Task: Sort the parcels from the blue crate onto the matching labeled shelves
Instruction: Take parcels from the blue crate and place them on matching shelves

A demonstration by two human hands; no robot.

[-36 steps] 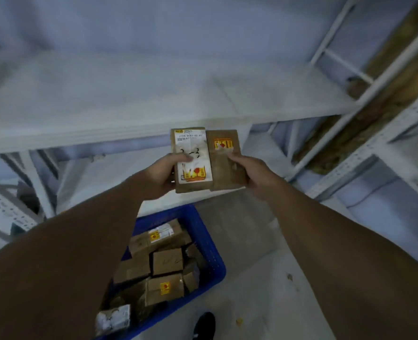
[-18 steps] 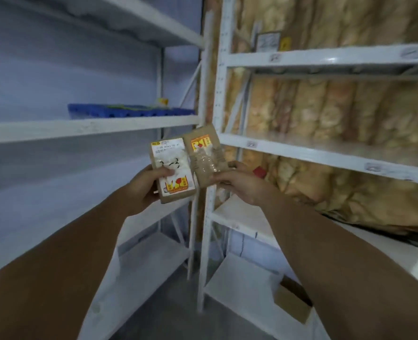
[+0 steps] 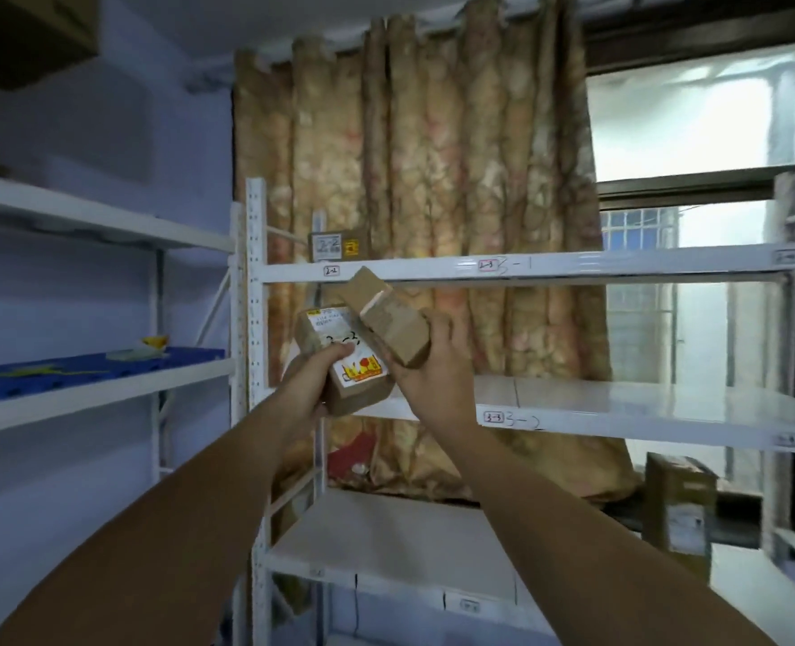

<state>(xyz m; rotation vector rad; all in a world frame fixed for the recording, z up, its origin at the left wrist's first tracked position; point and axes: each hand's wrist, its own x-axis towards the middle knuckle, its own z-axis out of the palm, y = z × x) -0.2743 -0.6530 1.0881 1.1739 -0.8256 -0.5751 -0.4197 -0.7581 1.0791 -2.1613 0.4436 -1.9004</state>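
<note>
The left hand holds the labelled parcel from below. Its fingers are curled around the lower end and the thumb presses on the white label, so the writing faces the person and can be read. The handwriting there says "3-3" (the printed lines above it are too small to read), and at the bottom is a yellow and red picture.

The right hand is wrapped around the plain parcel, just above and to the right of the first one. I cannot tell if the two touch. This parcel is tilted with a brown side to the camera, so its label is hidden. I judge they are held in separate hands because each may belong to a different shelf.

Directly above the grip, the upper beam carries a tag "2-2". Further right on it is a tag "2-3", followed by handwritten "3-1". A small box marked "2-2" stands on that shelf.

Just below and to the right of the right hand, the lower beam has a tag "3-3" with "3-2" written after it. This seems to be the matching place for the labelled parcel. The blue crate is not in view.
</note>
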